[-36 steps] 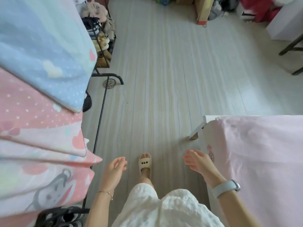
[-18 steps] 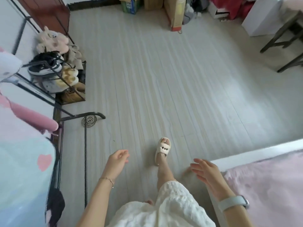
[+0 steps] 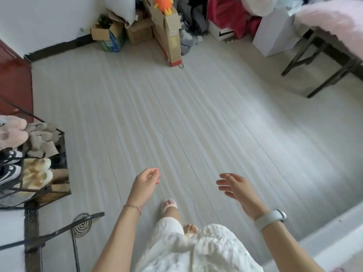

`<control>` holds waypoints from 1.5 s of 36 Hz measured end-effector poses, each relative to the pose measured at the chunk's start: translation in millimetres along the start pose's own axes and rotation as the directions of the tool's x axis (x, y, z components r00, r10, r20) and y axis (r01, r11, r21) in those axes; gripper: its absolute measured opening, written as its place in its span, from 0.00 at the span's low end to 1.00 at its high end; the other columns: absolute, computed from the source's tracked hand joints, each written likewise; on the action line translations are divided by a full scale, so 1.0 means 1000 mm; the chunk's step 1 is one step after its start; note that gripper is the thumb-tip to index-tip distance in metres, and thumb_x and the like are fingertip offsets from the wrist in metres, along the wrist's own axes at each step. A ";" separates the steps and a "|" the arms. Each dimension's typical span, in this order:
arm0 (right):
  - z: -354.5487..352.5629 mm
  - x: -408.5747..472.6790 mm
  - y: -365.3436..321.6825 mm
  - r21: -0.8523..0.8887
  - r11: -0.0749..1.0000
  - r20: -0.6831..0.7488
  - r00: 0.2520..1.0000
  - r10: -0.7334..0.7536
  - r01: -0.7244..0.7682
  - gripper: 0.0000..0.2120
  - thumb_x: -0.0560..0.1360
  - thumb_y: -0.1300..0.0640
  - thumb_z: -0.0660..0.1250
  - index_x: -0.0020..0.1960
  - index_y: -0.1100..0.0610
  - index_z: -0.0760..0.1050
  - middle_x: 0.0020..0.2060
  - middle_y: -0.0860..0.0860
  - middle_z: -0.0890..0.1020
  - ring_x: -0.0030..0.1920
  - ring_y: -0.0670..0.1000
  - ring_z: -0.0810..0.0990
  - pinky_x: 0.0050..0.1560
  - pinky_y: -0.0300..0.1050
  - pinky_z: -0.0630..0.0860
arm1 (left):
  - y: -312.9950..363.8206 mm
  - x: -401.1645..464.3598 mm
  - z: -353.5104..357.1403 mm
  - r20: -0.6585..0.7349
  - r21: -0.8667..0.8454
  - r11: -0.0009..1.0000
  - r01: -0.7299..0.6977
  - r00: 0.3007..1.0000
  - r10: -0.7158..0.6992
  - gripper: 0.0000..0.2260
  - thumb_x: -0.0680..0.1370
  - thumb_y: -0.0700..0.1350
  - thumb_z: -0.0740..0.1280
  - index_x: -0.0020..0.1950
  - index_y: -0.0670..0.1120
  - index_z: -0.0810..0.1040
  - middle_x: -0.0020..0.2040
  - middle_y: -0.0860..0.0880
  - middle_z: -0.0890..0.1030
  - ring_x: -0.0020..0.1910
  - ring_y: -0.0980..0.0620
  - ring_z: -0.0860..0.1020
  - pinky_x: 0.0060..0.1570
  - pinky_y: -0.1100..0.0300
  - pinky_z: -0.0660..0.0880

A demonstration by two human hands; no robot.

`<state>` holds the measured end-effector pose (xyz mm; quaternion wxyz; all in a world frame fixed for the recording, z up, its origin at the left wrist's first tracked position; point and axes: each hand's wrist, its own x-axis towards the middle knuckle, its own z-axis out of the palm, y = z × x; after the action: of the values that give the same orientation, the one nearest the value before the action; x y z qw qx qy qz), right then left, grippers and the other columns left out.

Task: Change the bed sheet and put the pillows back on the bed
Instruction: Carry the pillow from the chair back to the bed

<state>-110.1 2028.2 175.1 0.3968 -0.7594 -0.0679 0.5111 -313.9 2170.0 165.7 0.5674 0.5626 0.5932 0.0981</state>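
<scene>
Both my hands hang in front of me over the pale floor and hold nothing. My left hand (image 3: pixel 145 183), with a thin bracelet on the wrist, has loosely curled fingers. My right hand (image 3: pixel 236 188), with a pale watch on the wrist, has its fingers spread and relaxed. The white edge of the bed (image 3: pixel 324 238) shows at the bottom right corner. A fluffy pink cover (image 3: pixel 332 18) lies on a dark folding table at the top right. No pillow or sheet is within my hands' reach.
A black wire shoe rack (image 3: pixel 33 165) with slippers and sneakers stands at the left. Cardboard boxes (image 3: pixel 167 34), bags and a white box (image 3: pixel 275 34) crowd the far wall. The folding table's dark legs (image 3: pixel 322 61) stand at the right. A black metal stand foot (image 3: pixel 78 222) crosses the lower left.
My view has swung up and to the right as I walk forward. The hanging patterned sheets at the left have left the view. The pink bed surface has slid almost out at the right.
</scene>
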 end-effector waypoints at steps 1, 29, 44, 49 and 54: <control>-0.001 0.013 -0.013 0.019 1.000 -0.010 1.000 0.004 -0.004 0.10 0.80 0.58 0.57 0.54 0.58 0.75 0.47 0.55 0.82 0.45 0.52 0.79 0.47 0.44 0.72 | 0.011 0.017 0.004 0.012 0.000 1.000 0.008 1.000 -0.008 0.05 0.80 0.44 0.60 0.50 0.47 0.76 0.45 0.51 0.80 0.44 0.52 0.79 0.46 0.61 0.70; -0.186 0.342 -0.286 0.621 0.778 -0.389 0.824 0.412 -0.096 0.10 0.80 0.58 0.55 0.54 0.58 0.74 0.45 0.55 0.80 0.44 0.53 0.76 0.39 0.41 0.69 | 0.412 0.475 0.270 0.548 0.340 0.900 -0.273 0.835 0.047 0.05 0.80 0.42 0.61 0.49 0.44 0.75 0.43 0.47 0.79 0.40 0.51 0.77 0.36 0.64 0.69; -0.422 0.535 -0.455 0.609 0.793 -0.447 0.828 0.338 0.005 0.08 0.80 0.59 0.56 0.53 0.58 0.73 0.39 0.52 0.80 0.37 0.48 0.76 0.36 0.40 0.67 | 0.641 0.605 0.477 0.593 0.344 0.894 -0.286 0.805 0.029 0.05 0.81 0.40 0.60 0.50 0.42 0.75 0.43 0.47 0.79 0.39 0.54 0.77 0.34 0.71 0.71; -0.472 0.590 -0.496 0.628 0.778 -0.428 0.833 0.350 -0.005 0.09 0.80 0.60 0.55 0.53 0.58 0.73 0.43 0.55 0.79 0.38 0.50 0.75 0.36 0.39 0.67 | 0.684 0.657 0.532 0.597 0.393 0.878 -0.273 0.802 -0.018 0.04 0.81 0.39 0.60 0.49 0.43 0.74 0.40 0.50 0.78 0.39 0.53 0.76 0.29 0.74 0.71; -0.517 0.644 -0.516 0.702 0.711 -0.425 0.784 0.453 -0.030 0.10 0.80 0.59 0.54 0.53 0.58 0.74 0.41 0.54 0.79 0.38 0.50 0.75 0.36 0.40 0.67 | 0.724 0.712 0.595 0.629 0.466 0.843 -0.268 0.771 -0.103 0.05 0.81 0.39 0.59 0.52 0.41 0.74 0.42 0.48 0.78 0.41 0.51 0.76 0.31 0.70 0.69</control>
<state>776.8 2429.0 140.4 0.5659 -0.6863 0.3449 0.2996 752.0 2665.8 110.5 0.5495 0.7229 0.3444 -0.2384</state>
